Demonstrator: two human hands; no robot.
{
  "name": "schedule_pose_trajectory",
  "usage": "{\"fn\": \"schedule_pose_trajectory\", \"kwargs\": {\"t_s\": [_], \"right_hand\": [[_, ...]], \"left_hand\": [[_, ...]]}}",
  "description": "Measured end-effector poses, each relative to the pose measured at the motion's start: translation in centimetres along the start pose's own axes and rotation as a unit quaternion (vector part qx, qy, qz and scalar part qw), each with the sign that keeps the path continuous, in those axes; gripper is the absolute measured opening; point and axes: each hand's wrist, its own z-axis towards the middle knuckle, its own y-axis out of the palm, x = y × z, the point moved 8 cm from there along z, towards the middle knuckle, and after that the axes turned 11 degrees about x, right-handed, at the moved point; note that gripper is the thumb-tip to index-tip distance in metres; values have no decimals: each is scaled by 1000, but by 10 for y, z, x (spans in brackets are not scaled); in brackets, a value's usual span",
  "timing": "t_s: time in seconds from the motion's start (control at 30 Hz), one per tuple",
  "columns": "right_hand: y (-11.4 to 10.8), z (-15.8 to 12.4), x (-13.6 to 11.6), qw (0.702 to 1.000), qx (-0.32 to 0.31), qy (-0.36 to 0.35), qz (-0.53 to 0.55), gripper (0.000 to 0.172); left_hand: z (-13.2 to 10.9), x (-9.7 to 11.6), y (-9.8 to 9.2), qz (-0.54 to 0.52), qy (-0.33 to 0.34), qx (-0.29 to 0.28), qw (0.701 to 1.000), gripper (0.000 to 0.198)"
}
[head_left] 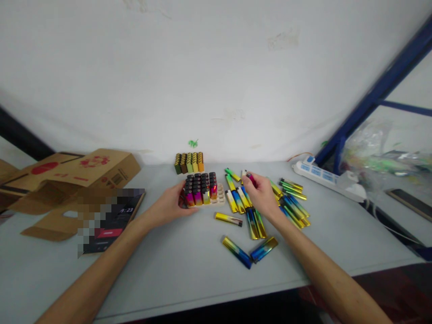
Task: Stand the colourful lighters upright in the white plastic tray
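Note:
A pale tray (220, 194) with rows of holes holds upright cigarette lighters (199, 196) in shiny pink, purple, gold and red, all with black tops. The holes on its right side stand bare. My left hand (172, 200) grips the tray's left end, thumb in front. To the right of the tray, my right hand (261, 191) is closed round a lighter (250, 176), whose dark, purplish end peeks out by the thumb. Loose lighters (240, 200) in shiny yellow, blue and green lie beneath and around this hand.
A block of upright lighters (189, 164) stands by the wall. More loose lighters (236, 252) lie near the front. On the left are an open cardboard box (108, 171) and a tablet-like screen (124, 220). A white power strip (327, 180) lies at right, beside a blue frame (371, 94).

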Motion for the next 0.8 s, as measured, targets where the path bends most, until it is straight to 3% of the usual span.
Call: {"fn": "schedule_pose_trajectory", "kwargs": {"t_s": [0.13,0.27,0.53,0.63,0.8], "right_hand": [[2,-4,-4,1000,-9,-8,-9,49],[13,-8,0,997,-53,-14,48,34],[24,-12,-18,985,-91,-141,43,31],[30,-13,-16,986,-92,-134,43,30],[39,-13,-1,988,-88,-53,119,34]], "left_hand": [[0,-1,0,-4,-2,-4,1000,58],[0,0,1,-16,2,-3,1000,59],[-2,1,1,-15,7,0,1000,59],[-1,-2,3,-30,8,2,1000,63],[-1,-2,3,-57,4,8,998,68]]}}
